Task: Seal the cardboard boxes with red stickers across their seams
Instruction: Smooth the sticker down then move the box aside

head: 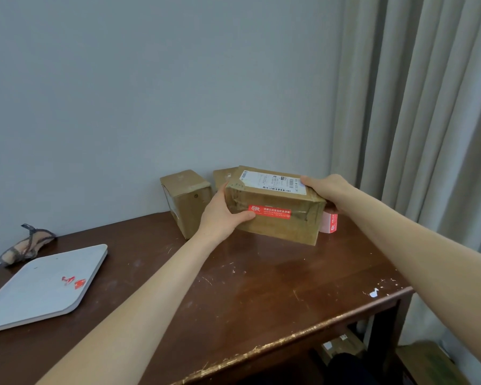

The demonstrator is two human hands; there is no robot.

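A taped cardboard box [283,229] with a white shipping label on top is held just above the brown table [261,287], tilted slightly. A red sticker [270,212] lies across the seam on its front face. My left hand [222,215] grips the box's left end, thumb on the front beside the sticker. My right hand [326,190] grips the right end, thumb on the label. A roll of red stickers [329,223] shows behind the box's right end. A smaller box [185,201] stands to the left by the wall. Another box [224,175] peeks out behind.
A grey-white flat board [39,284] with red sticker scraps on it lies at the table's left. A small mesh-covered object [25,245] sits behind it. Curtains [414,107] hang at the right. More boxes [339,345] sit under the table.
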